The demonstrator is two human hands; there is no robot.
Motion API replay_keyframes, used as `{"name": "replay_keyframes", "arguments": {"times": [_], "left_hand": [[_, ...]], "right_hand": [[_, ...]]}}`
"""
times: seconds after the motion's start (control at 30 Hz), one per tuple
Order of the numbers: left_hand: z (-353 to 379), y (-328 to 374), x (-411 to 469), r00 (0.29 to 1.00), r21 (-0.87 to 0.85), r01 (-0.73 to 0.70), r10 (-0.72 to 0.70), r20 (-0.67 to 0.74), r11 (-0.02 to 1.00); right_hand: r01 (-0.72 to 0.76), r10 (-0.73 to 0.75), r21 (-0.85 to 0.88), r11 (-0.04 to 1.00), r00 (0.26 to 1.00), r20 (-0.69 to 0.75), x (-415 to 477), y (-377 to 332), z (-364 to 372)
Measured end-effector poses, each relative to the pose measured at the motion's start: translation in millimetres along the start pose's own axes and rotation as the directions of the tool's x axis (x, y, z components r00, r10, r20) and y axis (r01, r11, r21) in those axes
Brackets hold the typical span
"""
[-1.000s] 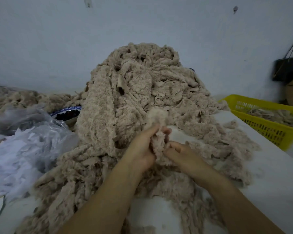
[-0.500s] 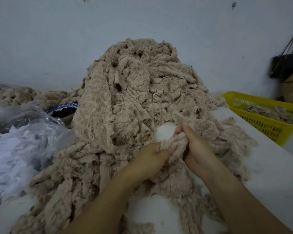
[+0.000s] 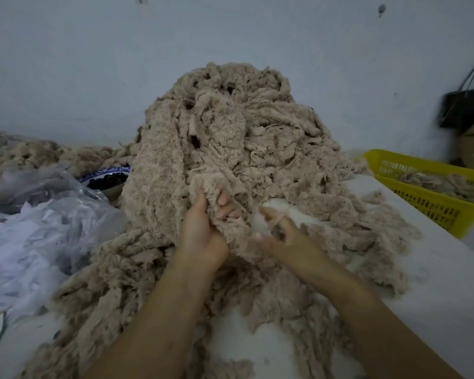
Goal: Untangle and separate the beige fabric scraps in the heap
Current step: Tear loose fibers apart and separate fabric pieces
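The left hand now grips the heap; the right hand parted.

White table filled the lower frame, heap of beige fabric scraps lay piled at centre and trailed to the lower left, clear plastic bags sat at left, patterned bowl stood behind them, yellow basket sat at the right edge.

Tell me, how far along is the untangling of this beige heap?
Early on, it seems. Done: a few scraps lie in the yellow basket. In hand: the left hand grips a fold at the heap's front; the right hand is blurred beside it. Left: the tall heap, nearly all tangled.
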State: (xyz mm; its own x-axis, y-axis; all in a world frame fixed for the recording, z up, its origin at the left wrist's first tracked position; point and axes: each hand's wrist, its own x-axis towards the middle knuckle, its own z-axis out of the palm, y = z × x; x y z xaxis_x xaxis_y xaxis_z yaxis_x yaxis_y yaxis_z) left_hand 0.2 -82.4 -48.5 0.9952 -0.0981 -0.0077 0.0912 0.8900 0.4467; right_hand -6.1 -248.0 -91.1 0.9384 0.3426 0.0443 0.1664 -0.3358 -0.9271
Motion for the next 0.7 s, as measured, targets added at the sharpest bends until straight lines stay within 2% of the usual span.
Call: {"name": "replay_keyframes", "arguments": {"times": [0.07, 0.13, 0.17, 0.23, 0.27, 0.3, 0.33, 0.37, 0.4, 0.43, 0.47, 0.5, 0.53, 0.57, 0.63, 0.7], "left_hand": [[6.1, 5.6, 3.2, 1.0, -0.064, 0.002, 0.0, 0.025, 0.998], [8.8, 20.4, 5.5, 0.999, -0.069, -0.037, 0.039, 0.028, 0.997], [8.7, 28.9, 5.7, 0.997, -0.014, -0.071, 0.071, 0.0, 0.997], [4.7, 40.3, 5.4, 0.976, 0.267, -0.144, 0.182, -0.122, 0.953], [2.3, 41.7, 3.1, 0.949, 0.495, -0.142, 0.261, -0.178, 0.857], [-0.8, 39.4, 0.6, 0.918, 0.724, -0.094, 0.341, -0.202, 0.683], [-3.1, 34.3, -3.1, 0.902, 0.879, -0.029, 0.391, -0.183, 0.477], [-4.9, 27.9, -6.9, 0.925, 0.953, 0.007, 0.36, -0.122, 0.304], [-5.4, 20.8, -11.4, 0.97, 0.979, -0.001, 0.239, -0.048, 0.204], [-5.8, 12.7, -15.6, 0.997, 0.988, -0.021, 0.075, 0.01, 0.152], [-5.9, 3.9, -17.7, 0.998, 0.992, -0.024, -0.056, 0.031, 0.121], [-7.1, -1.5, -17.7, 0.993, 0.997, -0.012, -0.116, 0.022, 0.08], [-6.6, -3.4, -17.8, 0.994, 0.998, 0.003, -0.109, 0.005, 0.068], [-6.2, -3.0, -17.6, 0.997, 0.995, 0.016, -0.074, -0.008, 0.097], [-7.4, 0.6, -16.6, 0.999, 0.97, 0.04, -0.039, -0.032, 0.238], [-7.1, 4.4, -18.0, 0.996, 0.935, 0.074, -0.067, -0.054, 0.346]], "right_hand": [[0.034, -0.017, -0.165, 0.986, 0.994, 0.104, -0.1, 0.9, 6.5], [0.059, -0.04, -0.223, 0.973, 0.995, 0.09, -1.5, 2.6, 4.3], [0.023, -0.019, -0.13, 0.991, 0.999, 0.03, -1.9, 5.0, -0.1], [-0.057, 0.072, 0.258, 0.964, 0.996, -0.048, -3.5, 2.2, -10.3], [-0.065, 0.096, 0.457, 0.887, 0.994, -0.045, -3.7, 0.6, -14.6], [-0.065, 0.104, 0.588, 0.806, 0.994, -0.033, -2.6, 0.2, -18.3], [-0.066, 0.102, 0.662, 0.747, 0.995, -0.017, -3.0, -2.3, -19.7], [-0.055, 0.085, 0.698, 0.714, 0.996, -0.009, -1.7, -2.4, -19.0], [-0.039, 0.073, 0.703, 0.71, 0.997, -0.018, -1.1, -3.3, -17.1], [-0.02, 0.067, 0.683, 0.73, 0.997, -0.042, 0.2, -3.6, -14.1], [-0.014, 0.075, 0.647, 0.762, 0.995, -0.067, 0.3, -5.1, -11.4], [-0.015, 0.097, 0.604, 0.797, 0.99, -0.103, 0.2, -5.1, -9.8], [-0.022, 0.123, 0.568, 0.823, 0.982, -0.14, 0.4, -5.6, -9.4], [-0.024, 0.148, 0.553, 0.833, 0.973, -0.18, 0.8, -4.4, -10.2], [-0.017, 0.179, 0.55, 0.835, 0.954, -0.242, 1.2, -2.6, -14.1], [-0.011, 0.209, 0.562, 0.827, 0.935, -0.288, -0.2, -5.7, -15.8]]}}
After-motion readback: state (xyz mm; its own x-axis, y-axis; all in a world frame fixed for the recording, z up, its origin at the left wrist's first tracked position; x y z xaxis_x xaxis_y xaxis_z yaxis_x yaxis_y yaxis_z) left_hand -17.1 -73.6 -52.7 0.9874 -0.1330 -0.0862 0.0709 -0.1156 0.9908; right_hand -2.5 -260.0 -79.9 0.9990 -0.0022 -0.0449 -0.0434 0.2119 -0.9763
